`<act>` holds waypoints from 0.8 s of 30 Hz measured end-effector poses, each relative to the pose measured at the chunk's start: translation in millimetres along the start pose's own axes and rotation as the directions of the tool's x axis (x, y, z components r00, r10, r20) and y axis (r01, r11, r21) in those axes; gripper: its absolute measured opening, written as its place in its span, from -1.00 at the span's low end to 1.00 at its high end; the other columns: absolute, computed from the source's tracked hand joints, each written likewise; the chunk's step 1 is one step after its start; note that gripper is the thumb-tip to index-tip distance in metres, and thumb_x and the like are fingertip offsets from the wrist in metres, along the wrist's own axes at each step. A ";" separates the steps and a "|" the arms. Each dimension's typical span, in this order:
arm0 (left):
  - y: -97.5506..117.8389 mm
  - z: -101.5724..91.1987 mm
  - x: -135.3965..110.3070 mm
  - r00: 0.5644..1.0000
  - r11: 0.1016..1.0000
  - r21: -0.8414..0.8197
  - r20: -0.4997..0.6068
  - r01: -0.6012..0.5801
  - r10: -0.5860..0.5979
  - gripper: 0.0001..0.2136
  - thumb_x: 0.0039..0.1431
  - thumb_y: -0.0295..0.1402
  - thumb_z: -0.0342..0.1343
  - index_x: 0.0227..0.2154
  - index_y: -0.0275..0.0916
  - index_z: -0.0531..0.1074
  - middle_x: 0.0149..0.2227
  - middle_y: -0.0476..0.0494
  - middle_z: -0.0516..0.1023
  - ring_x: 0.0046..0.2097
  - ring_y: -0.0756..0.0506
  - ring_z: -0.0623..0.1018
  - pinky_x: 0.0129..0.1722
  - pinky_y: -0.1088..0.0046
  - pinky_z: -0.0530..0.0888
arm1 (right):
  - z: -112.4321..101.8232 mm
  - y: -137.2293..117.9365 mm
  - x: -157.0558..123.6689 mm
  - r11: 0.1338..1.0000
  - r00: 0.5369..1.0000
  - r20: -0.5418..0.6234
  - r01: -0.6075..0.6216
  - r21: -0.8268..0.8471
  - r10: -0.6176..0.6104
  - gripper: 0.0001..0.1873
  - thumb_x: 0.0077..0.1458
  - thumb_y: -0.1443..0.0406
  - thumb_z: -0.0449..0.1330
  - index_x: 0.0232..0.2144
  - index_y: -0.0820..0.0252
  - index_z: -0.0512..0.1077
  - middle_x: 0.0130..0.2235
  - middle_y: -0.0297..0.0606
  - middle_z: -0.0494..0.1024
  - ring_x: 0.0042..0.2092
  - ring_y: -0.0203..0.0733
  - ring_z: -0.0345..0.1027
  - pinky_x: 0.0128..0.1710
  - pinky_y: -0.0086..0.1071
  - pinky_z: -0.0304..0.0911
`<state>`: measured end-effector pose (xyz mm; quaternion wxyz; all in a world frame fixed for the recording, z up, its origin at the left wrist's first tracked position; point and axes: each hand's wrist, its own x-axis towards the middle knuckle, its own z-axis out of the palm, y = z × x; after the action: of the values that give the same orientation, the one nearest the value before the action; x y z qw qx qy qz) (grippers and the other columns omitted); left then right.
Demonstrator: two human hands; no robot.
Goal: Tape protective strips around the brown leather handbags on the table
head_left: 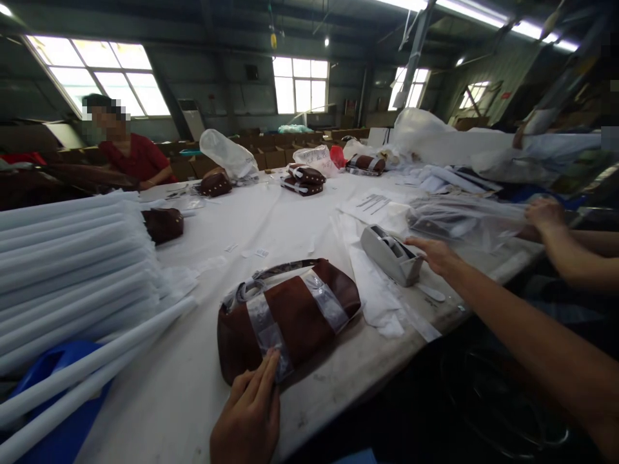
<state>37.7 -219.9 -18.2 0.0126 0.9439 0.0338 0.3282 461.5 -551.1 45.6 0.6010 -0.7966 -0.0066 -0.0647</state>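
Note:
A brown leather handbag (pixel 294 309) lies on the white-covered table (pixel 207 361) in front of me. Two clear plastic strips cross its side, and its strap and handle are wrapped in film. My left hand (pixel 251 399) rests on the lower end of the left strip, fingers stretched out and lying flat. To the right of the bag stands a grey tape dispenser (pixel 391 254). My right hand (pixel 439 256) is at its front end, index finger reaching to the edge and the other fingers curled. What lies between its fingertips is too small to make out.
White rolls (pixel 72 270) are stacked at left above a blue container (pixel 58 386). Other brown bags (pixel 304 179) stand farther back. At right, a co-worker's hand (pixel 546 216) holds a clear plastic bag (pixel 464 219). Another person in a red shirt (pixel 138 161) works at far left.

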 end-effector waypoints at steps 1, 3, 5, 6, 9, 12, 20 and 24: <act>-0.2 -0.2 0.5 1.000 1.000 0.002 0.000 -0.006 0.006 -0.36 0.25 -0.54 0.00 0.37 -0.10 0.08 0.11 0.09 0.56 -0.12 -0.12 0.57 -0.16 0.37 0.55 | -3.7 -0.4 -6.4 0.999 1.000 -0.027 0.000 0.038 0.001 -0.76 -0.19 0.13 0.38 -0.49 0.15 0.52 -0.21 -0.06 0.64 0.00 0.10 0.45 -0.03 -0.05 0.38; -0.7 -0.4 1.1 1.000 1.000 0.011 -0.002 -0.010 0.010 -0.37 0.25 -0.54 -0.01 0.37 -0.10 0.09 0.11 0.11 0.56 -0.13 -0.11 0.57 -0.18 0.38 0.54 | -12.2 0.2 -23.3 0.995 0.998 -0.069 0.011 0.104 -0.004 -0.77 -0.14 0.11 0.35 -0.46 0.12 0.52 -0.15 -0.08 0.64 0.09 0.10 0.41 0.05 -0.04 0.36; -1.2 -0.3 1.0 1.000 1.000 0.012 -0.005 -0.014 0.014 -0.38 0.26 -0.53 -0.01 0.37 -0.11 0.10 0.11 0.12 0.56 -0.13 -0.11 0.57 -0.18 0.39 0.54 | -20.6 1.5 -42.0 0.989 0.995 -0.101 0.036 0.146 -0.021 -0.77 -0.09 0.09 0.34 -0.43 0.09 0.53 -0.13 -0.09 0.64 0.14 0.11 0.39 0.12 -0.03 0.34; -1.4 -0.1 0.8 1.000 1.000 0.011 -0.005 -0.013 0.013 -0.39 0.26 -0.53 -0.01 0.37 -0.11 0.10 0.11 0.12 0.56 -0.12 -0.10 0.57 -0.18 0.39 0.54 | -24.3 1.9 -50.3 0.986 0.993 -0.116 0.051 0.157 -0.033 -0.76 -0.09 0.08 0.34 -0.42 0.09 0.55 -0.10 -0.08 0.63 0.16 0.11 0.37 0.16 -0.03 0.31; -1.8 0.3 0.8 1.000 1.000 0.011 0.000 -0.015 0.015 -0.40 0.28 -0.51 -0.01 0.36 -0.13 0.10 0.10 0.11 0.56 -0.11 -0.11 0.56 -0.16 0.38 0.53 | -33.3 -0.3 -65.5 0.983 0.984 -0.151 0.116 0.142 -0.094 -0.80 -0.09 0.11 0.38 -0.42 0.08 0.59 0.03 -0.09 0.59 0.22 0.11 0.31 0.29 -0.09 0.17; -1.9 0.1 1.7 1.000 0.999 0.031 0.001 -0.021 0.021 -0.41 0.28 -0.50 0.01 0.36 -0.13 0.13 0.09 0.11 0.57 -0.12 -0.11 0.56 -0.15 0.38 0.52 | -42.5 -3.5 -67.8 0.989 0.988 -0.114 0.114 0.089 -0.104 -0.84 -0.07 0.14 0.39 -0.42 0.06 0.61 0.03 -0.08 0.59 0.21 0.11 0.32 0.31 -0.11 0.13; -0.2 -2.1 2.0 1.000 0.999 0.044 0.002 -0.022 0.022 -0.41 0.30 -0.49 0.00 0.37 -0.12 0.10 0.08 0.08 0.58 -0.12 -0.11 0.55 -0.06 0.38 0.48 | -65.1 28.2 -79.9 0.979 0.967 0.163 -0.180 -0.098 0.195 -0.75 -0.03 0.14 0.31 -0.36 0.20 0.59 -0.23 -0.03 0.66 -0.29 -0.04 0.55 -0.26 -0.19 0.55; -1.0 -3.4 1.1 0.999 0.998 0.055 0.031 -0.029 0.028 -0.41 0.30 -0.48 0.02 0.37 -0.13 0.09 0.10 0.08 0.57 -0.10 -0.10 0.54 -0.07 0.40 0.48 | -57.7 49.4 -74.2 0.958 0.986 0.146 -0.032 -0.285 0.077 -0.72 0.05 0.13 0.24 -0.35 0.22 0.60 -0.31 -0.09 0.65 -0.47 -0.18 0.45 -0.42 -0.32 0.45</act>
<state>36.5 -218.8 -14.9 -0.0178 0.9491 0.0293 0.3130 386.8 -615.2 5.7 0.4805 -0.8766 -0.0224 0.0141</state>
